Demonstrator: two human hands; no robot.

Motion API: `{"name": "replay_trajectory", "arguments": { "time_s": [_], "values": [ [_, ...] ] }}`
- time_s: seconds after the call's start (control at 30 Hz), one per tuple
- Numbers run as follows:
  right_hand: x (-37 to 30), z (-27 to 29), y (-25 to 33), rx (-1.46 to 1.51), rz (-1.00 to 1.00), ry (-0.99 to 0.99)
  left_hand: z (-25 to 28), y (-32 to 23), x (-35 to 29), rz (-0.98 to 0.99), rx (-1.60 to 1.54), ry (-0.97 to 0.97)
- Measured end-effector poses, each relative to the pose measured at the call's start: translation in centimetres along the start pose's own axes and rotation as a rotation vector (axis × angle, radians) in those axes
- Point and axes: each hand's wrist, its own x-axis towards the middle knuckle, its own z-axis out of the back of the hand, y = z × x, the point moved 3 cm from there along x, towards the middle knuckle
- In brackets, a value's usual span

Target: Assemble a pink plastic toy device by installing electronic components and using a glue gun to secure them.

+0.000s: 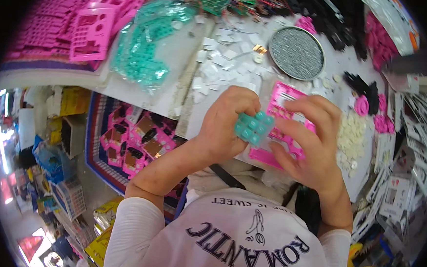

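Observation:
My left hand [228,122] is closed on a teal rubber keypad [253,128] with rows of raised square keys. The keypad is held up over a pink plastic casing [267,157] that lies at the table's near edge. My right hand [316,140] hovers over the casing's right part, thumb and fingers curved and apart. Its index fingertip comes close to the keypad's right edge; whether it touches cannot be made out. Both hands hide parts of the casing, which has openings and small parts in it.
Beyond lie white squares [223,60], a round tin of small metal pieces [296,53] and a bag of teal keypads [148,46]. Pink casings [90,33] pile far left; cream buttons [352,134] lie right. A crate of pink assemblies [135,141] stands below left.

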Motion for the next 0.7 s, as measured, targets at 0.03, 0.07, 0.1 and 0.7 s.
{"name": "replay_trajectory", "arguments": {
  "time_s": [0.03, 0.07, 0.1, 0.7],
  "values": [
    [-0.3, -0.2, -0.4, 0.015, 0.017, 0.027, -0.9, -0.4, 0.1, -0.006, -0.068, 0.019],
    [-0.6, -0.2, -0.7, 0.031, 0.034, 0.056, -1.8, -0.7, 0.0, 0.016, -0.107, 0.038],
    [-1.1, 0.1, -0.9, 0.048, 0.051, 0.085, -2.5, -1.1, -0.1, 0.039, -0.145, 0.057],
    [-4.3, 0.0, -1.4, 0.524, -0.639, 0.324, 1.1, -3.4, -1.8, 0.424, -0.25, 0.177]
  ]
}}
